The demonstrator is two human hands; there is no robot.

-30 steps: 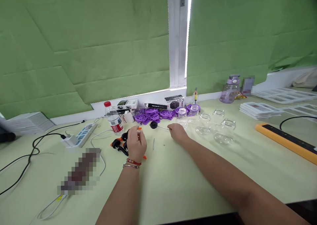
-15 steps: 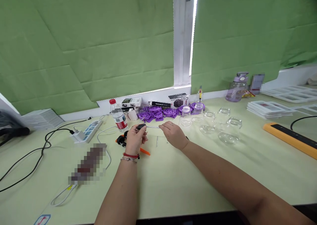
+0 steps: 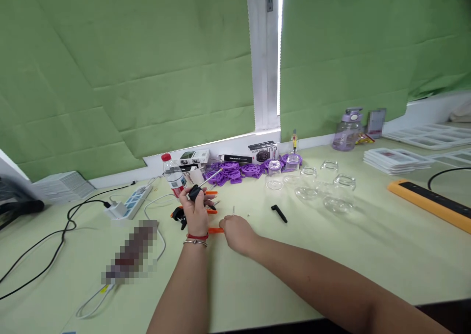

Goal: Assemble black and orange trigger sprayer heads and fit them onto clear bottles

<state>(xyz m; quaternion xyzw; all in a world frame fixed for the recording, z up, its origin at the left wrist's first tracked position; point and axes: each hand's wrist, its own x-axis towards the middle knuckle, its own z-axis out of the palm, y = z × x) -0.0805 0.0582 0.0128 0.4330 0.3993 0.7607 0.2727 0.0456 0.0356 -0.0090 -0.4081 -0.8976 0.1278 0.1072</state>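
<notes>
My left hand (image 3: 196, 211) is closed round a black knob-like part (image 3: 195, 192) from which a thin metal rod (image 3: 211, 177) slants up to the right. Beneath that hand lie black and orange clamp-like pieces (image 3: 178, 216) with orange bars (image 3: 215, 230). Low over the table, my right hand (image 3: 240, 233) has its fingers curled down at the end of one orange bar. A small metal pin (image 3: 233, 210) shows just above its knuckles. What those fingers grip is hidden. To the right lies a black lever-shaped piece (image 3: 279, 214), apart from both hands.
Purple plastic parts (image 3: 230, 172) are heaped by the wall with boxes (image 3: 265, 152) behind. A red-capped bottle (image 3: 172, 174) stands left of them. Several clear glass cups (image 3: 340, 196) stand to the right. A power strip (image 3: 137, 202) and cables lie left, an orange-and-black bar (image 3: 432, 206) right.
My right hand has left the metal rod and moved down and left to the table. My left hand has tilted the rod upward. The black lever-shaped piece is now uncovered.
</notes>
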